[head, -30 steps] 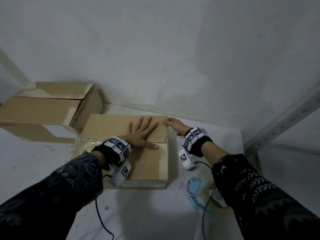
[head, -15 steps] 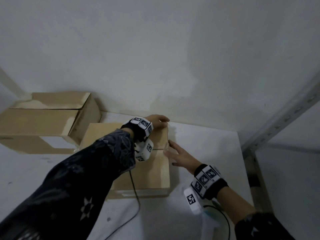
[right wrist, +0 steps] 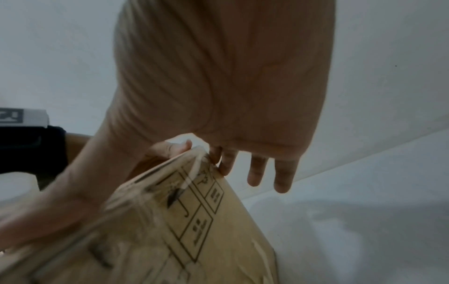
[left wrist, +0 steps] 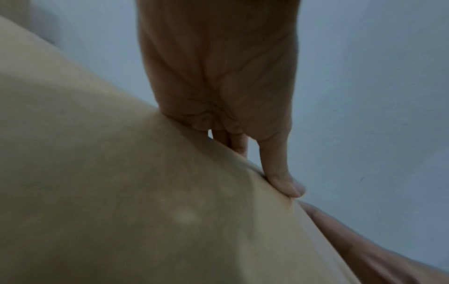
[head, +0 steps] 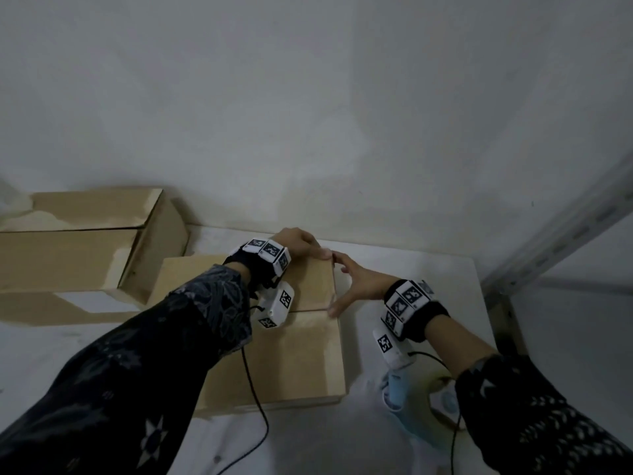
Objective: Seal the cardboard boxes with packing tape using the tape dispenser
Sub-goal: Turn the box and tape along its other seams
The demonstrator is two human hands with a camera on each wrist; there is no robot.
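A closed cardboard box (head: 301,358) lies on the white table, with a seam across its top. My left hand (head: 298,243) reaches over the box to its far right corner. In the left wrist view its fingers (left wrist: 239,142) curl down over the far edge of the box (left wrist: 121,192) and the thumb lies along that edge. My right hand (head: 352,282) spans the box's right side, thumb at the seam, straight fingers by the far corner. The right wrist view shows printed symbols under clear tape on that side (right wrist: 194,221). A light blue tape dispenser (head: 397,389) lies on the table under my right forearm, held by neither hand.
A second, larger cardboard box (head: 68,258) stands at the far left against the grey wall. A metal shelf upright (head: 565,234) runs along the right. The table's right edge (head: 479,303) is near my right wrist. Wrist-camera cables trail across the table.
My left hand has left the top of the box, where it lay flat, and now holds the far right corner. My right hand slid from that corner onto the box's right side.
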